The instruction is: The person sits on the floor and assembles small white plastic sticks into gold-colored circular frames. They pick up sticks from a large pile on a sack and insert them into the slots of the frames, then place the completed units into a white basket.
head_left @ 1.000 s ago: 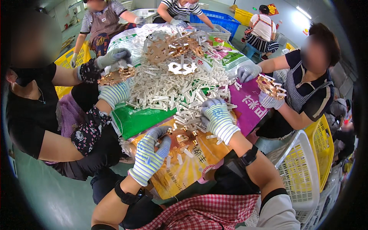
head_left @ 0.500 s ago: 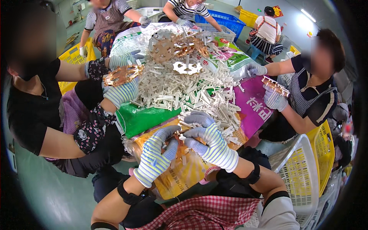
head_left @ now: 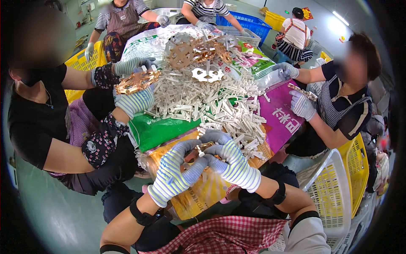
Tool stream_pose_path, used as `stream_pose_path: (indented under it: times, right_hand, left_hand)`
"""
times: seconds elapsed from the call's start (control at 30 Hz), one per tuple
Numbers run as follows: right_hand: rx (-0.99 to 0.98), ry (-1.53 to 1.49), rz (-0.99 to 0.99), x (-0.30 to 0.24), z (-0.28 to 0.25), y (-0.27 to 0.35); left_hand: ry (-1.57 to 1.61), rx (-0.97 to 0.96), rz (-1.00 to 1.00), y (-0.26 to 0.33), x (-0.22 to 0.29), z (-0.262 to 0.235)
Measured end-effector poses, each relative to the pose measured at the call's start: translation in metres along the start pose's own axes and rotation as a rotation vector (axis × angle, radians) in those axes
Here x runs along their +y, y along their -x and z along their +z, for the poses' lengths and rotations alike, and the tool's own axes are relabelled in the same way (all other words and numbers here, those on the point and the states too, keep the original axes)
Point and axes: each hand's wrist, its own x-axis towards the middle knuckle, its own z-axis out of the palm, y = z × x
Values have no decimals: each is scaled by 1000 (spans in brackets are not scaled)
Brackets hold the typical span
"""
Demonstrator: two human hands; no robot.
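Observation:
Between my two gloved hands is a shiny copper-coloured metal plate (head_left: 195, 153), with a small white piece at its near edge. My left hand (head_left: 174, 172) grips its left side, fingers curled over the far edge. My right hand (head_left: 231, 161) is closed on the right side, fingertips close to those of the left. My fingers hide much of the plate. Just beyond them lies a heap of white plastic strips (head_left: 186, 95). A yellow sack (head_left: 196, 199) spreads beneath my hands, with a few loose strips on it.
Copper-coloured notched discs (head_left: 179, 55) and a white notched disc (head_left: 207, 75) stand on the heap. Co-workers sit around; the left one holds a copper-coloured frame (head_left: 137, 81), the right one a narrow metal piece (head_left: 302, 92). White (head_left: 327, 190) and yellow baskets (head_left: 358, 169) stand right.
My hands have drawn closer together, the right moving left, and the plate has turned so more of it shows. The co-worker on the right has tilted their metal piece.

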Motion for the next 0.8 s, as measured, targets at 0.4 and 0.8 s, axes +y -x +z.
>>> stream_pose_path:
  times: [0.4,0.8]
  right_hand:
    - [156,-44,117,6,-25,-8]
    - [-228,813,12,86,-33,-13]
  left_hand:
    - [120,27,-218,-6,4,-7]
    - [-96,13,15,-9,-19,-10]
